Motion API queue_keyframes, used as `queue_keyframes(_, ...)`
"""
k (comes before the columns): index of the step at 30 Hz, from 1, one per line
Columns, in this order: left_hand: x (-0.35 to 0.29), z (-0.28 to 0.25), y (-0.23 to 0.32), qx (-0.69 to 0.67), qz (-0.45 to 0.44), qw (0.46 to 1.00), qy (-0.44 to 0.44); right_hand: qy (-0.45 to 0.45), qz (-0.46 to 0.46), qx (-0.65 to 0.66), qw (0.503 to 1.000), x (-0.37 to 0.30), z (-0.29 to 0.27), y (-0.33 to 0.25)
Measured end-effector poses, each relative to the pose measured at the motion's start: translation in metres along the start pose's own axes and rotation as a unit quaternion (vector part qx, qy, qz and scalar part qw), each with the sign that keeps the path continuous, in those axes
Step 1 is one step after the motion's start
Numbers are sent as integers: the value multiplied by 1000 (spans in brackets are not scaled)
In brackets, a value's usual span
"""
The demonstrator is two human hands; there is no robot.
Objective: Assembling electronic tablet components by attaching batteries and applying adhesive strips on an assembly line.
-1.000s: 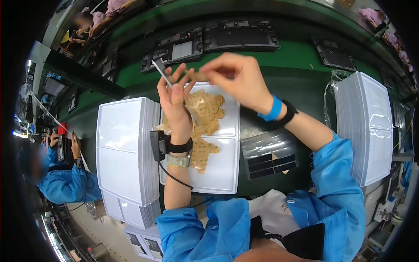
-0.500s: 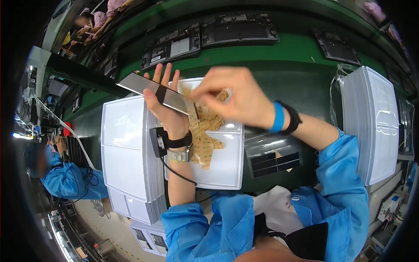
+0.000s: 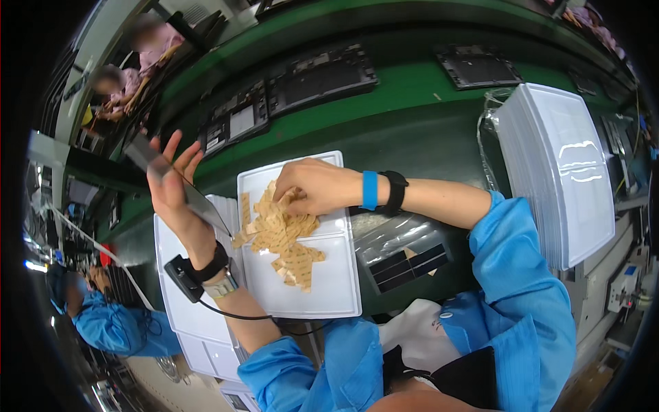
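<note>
On the left, my left hand grips a thin, flat grey rectangular slab that looks like a battery pack. It is held tilted between thumb and palm, with several fingers stretched up. My right hand is over a pile of tan paper backing strips, with its fingers curled down among them. Whether a strip is pinched in those fingers is hidden. The pile lies in a white plastic tray, mostly around its middle divider.
Stacked white trays stand left of the tray, and another stack at the right. A sheet with black strips lies right of the tray. Opened laptop chassis line the green far shelf. A co-worker in blue sits at left.
My right hand has moved from the slab's near end down to the paper pile. My left hand has swung left with the slab. The whole view has shifted.
</note>
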State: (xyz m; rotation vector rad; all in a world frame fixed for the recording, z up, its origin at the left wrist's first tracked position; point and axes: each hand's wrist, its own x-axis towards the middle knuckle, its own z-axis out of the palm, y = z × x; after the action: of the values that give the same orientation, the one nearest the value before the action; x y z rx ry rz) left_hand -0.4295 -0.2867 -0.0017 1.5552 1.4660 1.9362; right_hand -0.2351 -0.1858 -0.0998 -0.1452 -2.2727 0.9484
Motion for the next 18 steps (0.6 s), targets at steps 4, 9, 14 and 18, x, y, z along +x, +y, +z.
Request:
queue_keyframes(4,30,32,-10,260,73,950,-155,114,171,71,976,21,-64,9)
queue_keyframes(9,56,104,-27,327,136,888,-294,155,82,-100,979,39,-144,3)
queue_keyframes(14,90,130,-138,452,158,857,-192,312,146,-156,926,22,-199,64)
queue_keyframes(18,61,148,-213,500,98,808,-296,360,230,-251,869,-19,-224,146)
